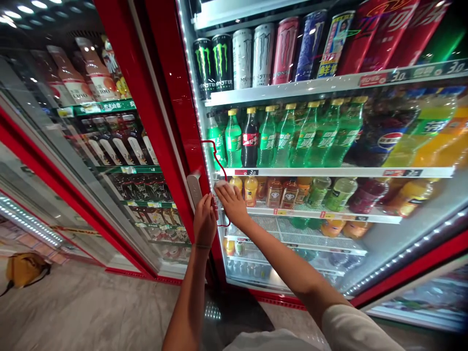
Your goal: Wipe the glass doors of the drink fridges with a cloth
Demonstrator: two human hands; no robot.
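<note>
A drinks cooler with glass doors in red frames fills the view. My left hand (204, 220) sits just below the silver door handle (195, 190), its fingers curled onto the red door edge (215, 207). My right hand (232, 204) is open, fingers spread, close to a row of small orange-capped bottles (250, 191) on a wire shelf. A loop of thin red cable (210, 146) runs beside both hands. Green soda bottles (307, 136) stand on the shelf above, with Monster energy drink cans (214, 63) higher up.
Another glass cooler door (109, 146) with bottled drinks stands to the left. Red Coca-Cola cans (387, 39) and Pepsi bottles (387, 139) fill the right of the shelves. A yellow bag (25, 269) lies on the stone floor (91, 307) at the far left.
</note>
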